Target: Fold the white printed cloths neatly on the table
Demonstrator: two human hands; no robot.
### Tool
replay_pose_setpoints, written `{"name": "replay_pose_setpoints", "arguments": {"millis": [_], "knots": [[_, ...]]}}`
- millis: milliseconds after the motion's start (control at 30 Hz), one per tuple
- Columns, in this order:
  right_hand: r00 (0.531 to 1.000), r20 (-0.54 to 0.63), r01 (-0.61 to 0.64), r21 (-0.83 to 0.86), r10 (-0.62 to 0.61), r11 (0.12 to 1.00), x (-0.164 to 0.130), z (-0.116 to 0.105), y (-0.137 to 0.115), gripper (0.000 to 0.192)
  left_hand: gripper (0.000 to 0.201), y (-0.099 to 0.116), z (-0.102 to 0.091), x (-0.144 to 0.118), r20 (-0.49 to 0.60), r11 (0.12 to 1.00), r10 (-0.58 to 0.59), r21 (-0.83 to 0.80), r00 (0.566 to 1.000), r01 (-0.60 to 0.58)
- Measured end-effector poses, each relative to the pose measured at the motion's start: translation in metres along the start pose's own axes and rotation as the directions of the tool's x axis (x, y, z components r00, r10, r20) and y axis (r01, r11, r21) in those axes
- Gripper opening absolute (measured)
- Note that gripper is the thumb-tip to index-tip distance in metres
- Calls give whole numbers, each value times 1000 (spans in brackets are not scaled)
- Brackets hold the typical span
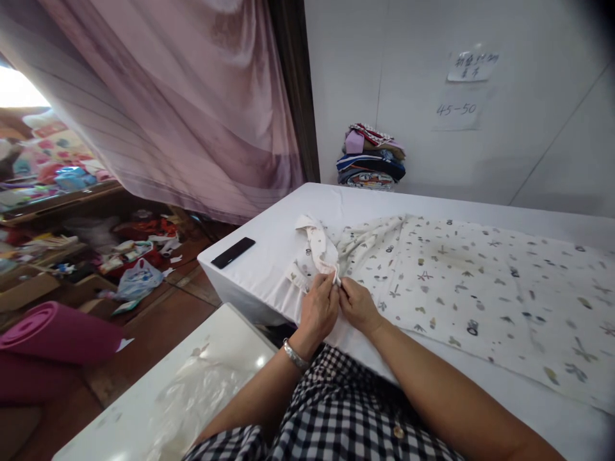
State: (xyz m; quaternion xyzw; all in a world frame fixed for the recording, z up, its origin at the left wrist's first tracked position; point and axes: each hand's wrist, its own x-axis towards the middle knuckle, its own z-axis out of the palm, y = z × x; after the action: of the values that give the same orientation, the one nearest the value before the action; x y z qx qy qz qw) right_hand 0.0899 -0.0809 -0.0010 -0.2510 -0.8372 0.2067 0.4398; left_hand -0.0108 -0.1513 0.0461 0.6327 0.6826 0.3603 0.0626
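Note:
A long white cloth (461, 275) printed with small green and grey motifs lies spread over the right part of the table. Its left end is bunched up, and both my hands pinch it there, side by side. My left hand (319, 307), with a silver bracelet at the wrist, is closed on the gathered edge. Close against it, my right hand (358, 304) is closed on the same edge from the other side. A narrow strip of the fabric (317, 243) loops up and away beyond my fingers. The fingertips partly hide the gripped spot.
A black phone (233, 252) lies near the left edge of the white table (283, 218). Folded clothes (371, 160) are stacked at the back by the wall. Clear plastic (196, 397) covers part of a lower white surface. A pink roll (62, 333) and boxes crowd the floor.

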Motion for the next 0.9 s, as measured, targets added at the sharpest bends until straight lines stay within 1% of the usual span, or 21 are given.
{"name": "replay_pose_setpoints", "arguments": {"millis": [133,200,300,333,400,500,533,567,600,633,667,700,767,800,833,867,900], "knots": [[999,30,-31,-56,33,998,-1,1,-1,19,36,2,1,-2,12,1000,-17,4,1000,16],[998,44,-37,-29,38,999,-1,0,-2,17,37,1,2,-3,14,1000,-19,-3,1000,19],[997,78,-23,130,13,991,-1,-2,-5,14,39,-3,2,-3,-19,1000,-21,-19,1000,21],[996,92,-28,194,10,981,-1,-2,-6,16,38,-5,2,-2,-30,999,-18,-28,999,17],[992,121,-59,303,23,951,-2,-2,-7,28,36,-10,1,-1,-43,999,-6,-50,999,4],[984,160,-140,395,82,908,-4,2,-3,42,32,-19,-3,4,-55,994,31,-106,998,-37],[979,170,-176,414,114,893,-6,4,-1,44,30,-24,-5,7,-81,991,29,-130,996,-39],[973,176,-212,431,148,877,-7,5,1,44,27,-31,-10,11,-125,987,1,-159,992,-21],[967,178,-246,448,184,860,-8,7,2,43,24,-39,-15,16,-183,980,-57,-196,981,20],[959,181,-280,462,219,842,-10,8,4,41,20,-50,-22,22,-252,967,-139,-243,958,77],[949,188,-314,471,254,824,-11,8,4,38,18,-62,-30,29,-321,942,-242,-303,915,143],[936,202,-351,475,288,807,-12,9,4,35,16,-76,-39,35,-379,909,-339,-369,861,195],[903,250,-429,467,350,773,-13,9,1,29,16,-106,-58,46,-468,829,-499,-502,729,246],[884,279,-465,459,374,757,-14,9,-1,27,16,-121,-65,49,-483,782,-568,-568,666,255],[866,312,-497,455,390,739,-13,8,-4,26,17,-135,-71,50,-479,734,-629,-625,613,266],[847,351,-526,454,399,719,-12,7,-7,25,19,-148,-76,50,-459,690,-678,-668,574,280],[827,395,-555,452,401,699,-9,5,-9,24,21,-158,-78,49,-444,662,-709,-688,548,299]]}}
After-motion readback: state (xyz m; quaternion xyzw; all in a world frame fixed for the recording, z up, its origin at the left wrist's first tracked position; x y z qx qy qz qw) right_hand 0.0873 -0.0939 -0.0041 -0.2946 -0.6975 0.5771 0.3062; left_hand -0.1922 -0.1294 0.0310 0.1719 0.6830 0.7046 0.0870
